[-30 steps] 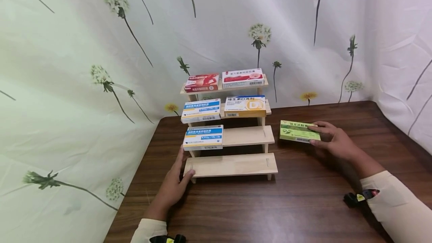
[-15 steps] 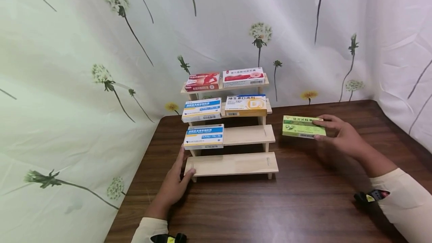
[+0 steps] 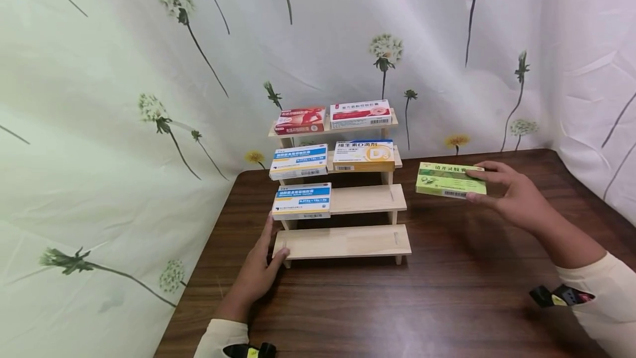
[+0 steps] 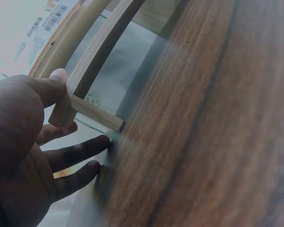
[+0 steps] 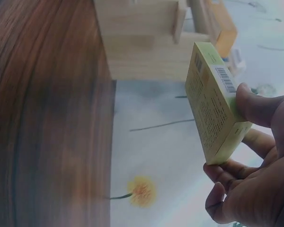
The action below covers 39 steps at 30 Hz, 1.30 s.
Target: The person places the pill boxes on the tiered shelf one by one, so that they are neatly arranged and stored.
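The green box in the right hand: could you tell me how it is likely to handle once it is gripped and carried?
The green box is probably light and fairly stiff: the right hand holds it off the table by one end with thumb and fingers, and it does not sag. Being thin card, it might dent under a hard squeeze. Its flat faces suggest it will not roll.

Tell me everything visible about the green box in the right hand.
The green box is a flat, rectangular carton, light green with darker green print on its top face and a barcode on the long side facing the camera. It looks like thin card, closed and undamaged. The right hand pinches its right end, thumb on the near side, fingers on the far side. It is held roughly level in the air above the table, right of the wooden rack and clear of it.
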Available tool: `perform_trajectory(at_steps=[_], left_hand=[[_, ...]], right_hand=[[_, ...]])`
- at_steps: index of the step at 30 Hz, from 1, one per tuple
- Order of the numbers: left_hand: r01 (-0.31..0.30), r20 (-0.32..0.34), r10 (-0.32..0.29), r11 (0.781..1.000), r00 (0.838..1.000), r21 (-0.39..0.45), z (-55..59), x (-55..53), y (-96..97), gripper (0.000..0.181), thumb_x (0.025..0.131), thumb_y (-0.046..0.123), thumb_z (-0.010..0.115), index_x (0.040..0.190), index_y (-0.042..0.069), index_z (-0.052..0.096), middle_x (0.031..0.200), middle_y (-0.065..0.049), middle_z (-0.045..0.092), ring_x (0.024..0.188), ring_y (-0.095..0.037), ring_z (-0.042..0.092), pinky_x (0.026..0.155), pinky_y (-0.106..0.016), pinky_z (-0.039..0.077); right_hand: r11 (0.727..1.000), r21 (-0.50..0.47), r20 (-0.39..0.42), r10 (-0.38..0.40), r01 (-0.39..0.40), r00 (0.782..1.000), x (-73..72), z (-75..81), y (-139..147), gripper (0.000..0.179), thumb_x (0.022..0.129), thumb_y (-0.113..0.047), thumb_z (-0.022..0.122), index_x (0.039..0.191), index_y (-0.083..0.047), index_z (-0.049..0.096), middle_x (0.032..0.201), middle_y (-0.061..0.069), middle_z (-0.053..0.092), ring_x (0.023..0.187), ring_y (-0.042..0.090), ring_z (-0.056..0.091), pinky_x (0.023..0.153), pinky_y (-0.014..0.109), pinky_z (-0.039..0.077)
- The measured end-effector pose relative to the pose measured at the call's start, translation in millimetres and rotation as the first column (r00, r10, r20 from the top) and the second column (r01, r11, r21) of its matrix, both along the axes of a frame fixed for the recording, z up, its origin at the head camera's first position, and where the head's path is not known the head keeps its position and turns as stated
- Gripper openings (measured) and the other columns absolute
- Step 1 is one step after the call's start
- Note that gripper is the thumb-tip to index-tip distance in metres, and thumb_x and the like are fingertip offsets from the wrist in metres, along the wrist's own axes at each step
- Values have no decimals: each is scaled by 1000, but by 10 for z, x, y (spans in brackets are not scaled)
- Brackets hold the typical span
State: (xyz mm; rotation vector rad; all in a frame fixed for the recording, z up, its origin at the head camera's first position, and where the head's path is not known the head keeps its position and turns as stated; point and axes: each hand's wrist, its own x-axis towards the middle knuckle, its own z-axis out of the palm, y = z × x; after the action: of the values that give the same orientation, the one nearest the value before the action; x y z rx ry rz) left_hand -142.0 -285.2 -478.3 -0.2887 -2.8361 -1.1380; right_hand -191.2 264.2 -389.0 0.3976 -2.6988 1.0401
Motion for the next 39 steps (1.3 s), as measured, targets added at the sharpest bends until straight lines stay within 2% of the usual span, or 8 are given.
perform_trajectory(at_steps=[8, 11, 15, 19, 26, 33, 36, 39], left_hand=[[-5, 9, 5, 1000, 1000, -2, 11, -5, 18, 91, 115, 26, 60, 177, 29, -6, 183, -19, 21, 161, -47, 39, 125, -70, 37], [-1, 2, 1, 1000, 1000, -2, 12, -10, 22, 91, 115, 26, 60, 177, 28, -5, 183, -19, 19, 162, -47, 38, 126, -70, 36], [-1, 5, 1, 1000, 1000, 6, 17, -24, 22, 91, 114, 25, 61, 178, 27, -5, 184, -16, 16, 163, -46, 36, 128, -69, 34], [-3, 13, 3, 1000, 1000, 12, 20, -29, 21, 92, 114, 23, 62, 178, 27, -4, 184, -16, 17, 163, -45, 37, 127, -68, 35], [-3, 15, 3, 1000, 1000, 3, 18, -2, 19, 91, 114, 24, 61, 178, 26, -5, 183, -20, 20, 162, -47, 38, 126, -70, 36], [-5, 11, 4, 1000, 1000, 8, 36, -7, 19, 91, 114, 25, 61, 178, 26, -5, 184, -16, 16, 163, -45, 36, 127, -69, 34], [-7, 17, 7, 1000, 1000, 10, 39, -4, 16, 91, 114, 24, 61, 178, 28, -5, 184, -15, 16, 163, -45, 36, 127, -68, 35], [-11, 16, 11, 1000, 1000, 1, 37, 11, 15, 91, 114, 25, 61, 178, 27, -4, 184, -17, 16, 162, -46, 37, 127, -69, 35]], right_hand=[[1000, -25, 11, 14, -14, 1000, 170, 117, -111, 57, 95, -16, 88, 146, -2, 69, 162, 30, 47, 146, 62, 43, 102, 73, 41], [999, -44, 6, 22, -22, 1000, 222, 124, -151, 56, 94, -15, 88, 146, -4, 70, 162, 27, 49, 147, 59, 45, 102, 59, 44], [997, -59, -14, 49, -50, 999, 265, 114, -194, 56, 93, -14, 89, 146, -8, 71, 163, 25, 50, 147, 56, 46, 97, 26, 39], [995, -63, -39, 81, -83, 996, 277, 96, -234, 55, 92, -13, 89, 145, -8, 72, 163, 25, 51, 147, 57, 46, 91, 11, 34], [989, -63, -47, 131, -134, 990, 273, 68, -346, 56, 92, -13, 90, 145, -11, 73, 162, 22, 52, 146, 54, 48, 91, 10, 37], [981, -71, -52, 175, -179, 983, 246, 70, -515, 56, 93, -14, 89, 146, -12, 72, 162, 23, 52, 146, 52, 48, 94, 14, 39], [977, -89, -49, 191, -195, 980, 237, 56, -594, 55, 93, -13, 88, 146, -12, 72, 161, 22, 53, 147, 50, 48, 97, 23, 44], [969, -110, -43, 216, -220, 975, 219, 31, -673, 55, 93, -11, 88, 146, -10, 71, 162, 22, 52, 149, 51, 47, 104, 43, 50]])
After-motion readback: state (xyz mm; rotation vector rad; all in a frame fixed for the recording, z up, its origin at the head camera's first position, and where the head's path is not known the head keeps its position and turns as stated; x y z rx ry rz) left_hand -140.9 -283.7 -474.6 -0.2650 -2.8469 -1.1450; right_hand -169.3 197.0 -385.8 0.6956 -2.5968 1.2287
